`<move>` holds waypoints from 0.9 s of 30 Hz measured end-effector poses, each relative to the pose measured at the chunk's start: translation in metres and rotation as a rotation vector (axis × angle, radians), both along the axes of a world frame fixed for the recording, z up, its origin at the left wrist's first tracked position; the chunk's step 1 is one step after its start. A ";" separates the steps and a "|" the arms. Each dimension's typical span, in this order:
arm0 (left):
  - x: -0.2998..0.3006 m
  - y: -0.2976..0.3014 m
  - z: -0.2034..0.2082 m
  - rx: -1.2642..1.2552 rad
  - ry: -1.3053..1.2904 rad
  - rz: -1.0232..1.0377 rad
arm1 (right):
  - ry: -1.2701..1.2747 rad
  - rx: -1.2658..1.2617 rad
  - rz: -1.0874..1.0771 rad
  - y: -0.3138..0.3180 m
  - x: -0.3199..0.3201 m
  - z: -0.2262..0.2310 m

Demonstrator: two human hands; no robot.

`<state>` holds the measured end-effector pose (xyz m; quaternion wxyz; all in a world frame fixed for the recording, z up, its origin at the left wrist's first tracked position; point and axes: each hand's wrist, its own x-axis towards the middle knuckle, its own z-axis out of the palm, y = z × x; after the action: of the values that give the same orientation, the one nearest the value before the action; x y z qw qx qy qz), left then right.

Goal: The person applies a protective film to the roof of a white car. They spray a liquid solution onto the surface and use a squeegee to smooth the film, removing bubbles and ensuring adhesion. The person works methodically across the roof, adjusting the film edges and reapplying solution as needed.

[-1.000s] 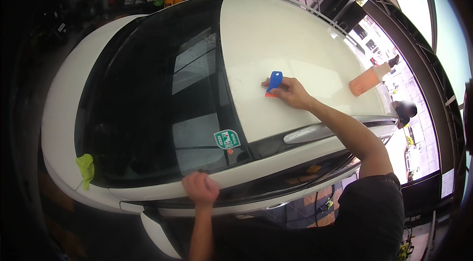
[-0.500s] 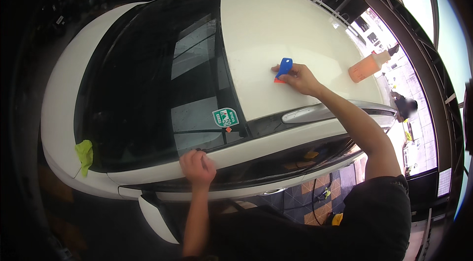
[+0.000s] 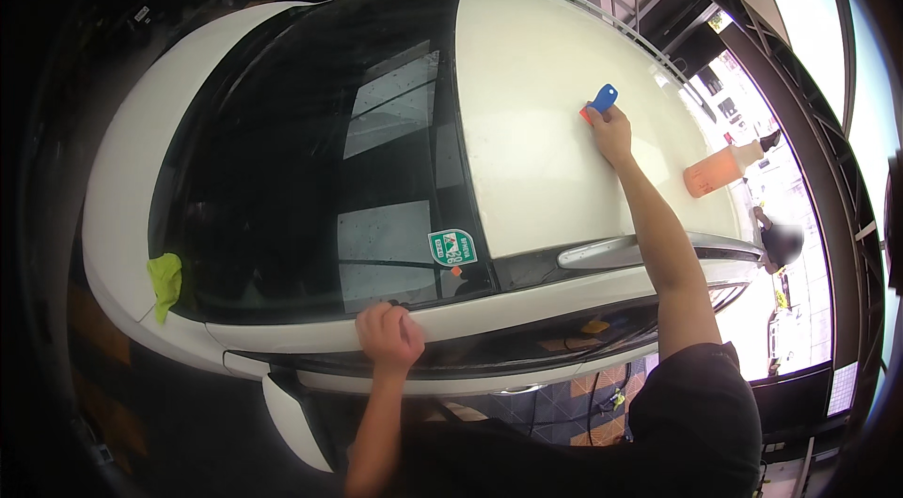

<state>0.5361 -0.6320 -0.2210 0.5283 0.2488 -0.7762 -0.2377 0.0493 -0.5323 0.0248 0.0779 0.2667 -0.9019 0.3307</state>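
My right hand (image 3: 612, 137) is closed round a small scraper (image 3: 600, 101) with a blue handle and a red-orange blade. It is over the white car roof (image 3: 527, 56); whether the blade touches the paint, I cannot tell. Curled in, my left hand (image 3: 391, 338) rests at the near edge of the dark windshield (image 3: 273, 188). What its fingers hold, if anything, is hidden. A green and white sticker (image 3: 453, 248) shows on the glass close to that hand, with a small orange patch below it.
A spray bottle of orange liquid (image 3: 712, 172) lies tilted on the roof at right, near a silver roof rail (image 3: 602, 254). A lime-green cloth (image 3: 164, 285) hangs by the windshield's lower left corner. Beyond the car's rear, a person (image 3: 781, 242) is outside.
My right hand has carried the scraper farther across the roof, away from me and to the right. The left hand stays by the windshield edge. The whole view has shifted slightly.
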 end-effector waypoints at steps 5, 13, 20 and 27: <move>0.013 -0.006 -0.002 -0.028 -0.034 0.062 | -0.051 0.215 0.675 -0.051 0.098 -0.035; 0.004 -0.003 -0.007 -0.038 -0.016 0.044 | -0.087 0.157 0.497 -0.011 0.109 -0.023; 0.004 -0.001 -0.005 -0.028 -0.030 0.038 | -0.281 0.045 0.272 -0.007 0.085 -0.006; 0.008 -0.006 -0.002 -0.033 -0.026 0.051 | 0.041 0.170 0.773 -0.029 0.152 -0.043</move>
<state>0.5441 -0.6378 -0.2232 0.5280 0.2626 -0.7804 -0.2080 0.2016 -0.5616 -0.0178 -0.0566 0.5985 -0.7575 0.2546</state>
